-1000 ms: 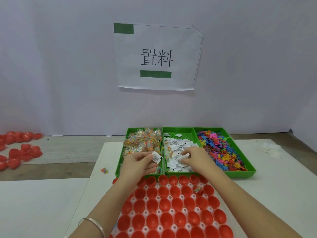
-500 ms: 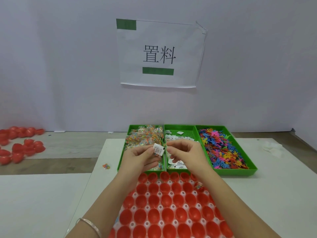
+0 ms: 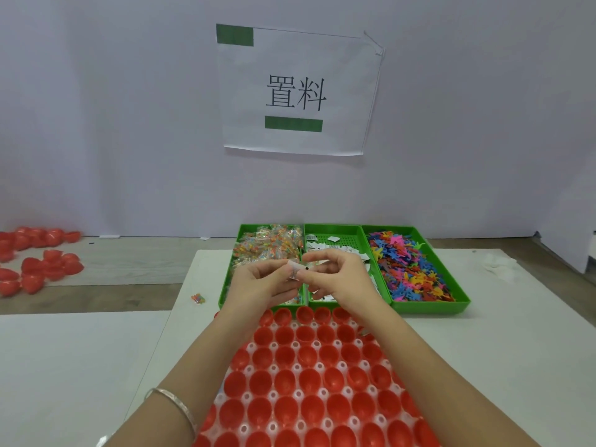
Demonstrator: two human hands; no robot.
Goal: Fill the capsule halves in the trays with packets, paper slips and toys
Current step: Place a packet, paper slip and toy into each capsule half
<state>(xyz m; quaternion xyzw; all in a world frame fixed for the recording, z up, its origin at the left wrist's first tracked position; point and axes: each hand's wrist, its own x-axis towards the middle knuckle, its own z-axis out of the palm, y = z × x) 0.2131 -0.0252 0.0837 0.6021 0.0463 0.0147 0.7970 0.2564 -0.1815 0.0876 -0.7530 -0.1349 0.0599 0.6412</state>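
White paper slip [image 3: 295,271], clamped in both grips, left hand [image 3: 263,283] and right hand [image 3: 337,279]; I'd pinch lightly, then drop it into one red plastic capsule half [image 3: 305,333].

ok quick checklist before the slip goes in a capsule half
1. Paper slip pinched between left hand and right hand: ok.
2. Only one slip in the pinch: cannot tell, fingers cover part of it.
3. Red capsule halves sit open side up in the white tray: ok.
4. Halves between the forearms look empty: ok.
5. Middle green bin holds more slips: ok.
6. Stray packet lies on the white table, outside any bin: not ok.
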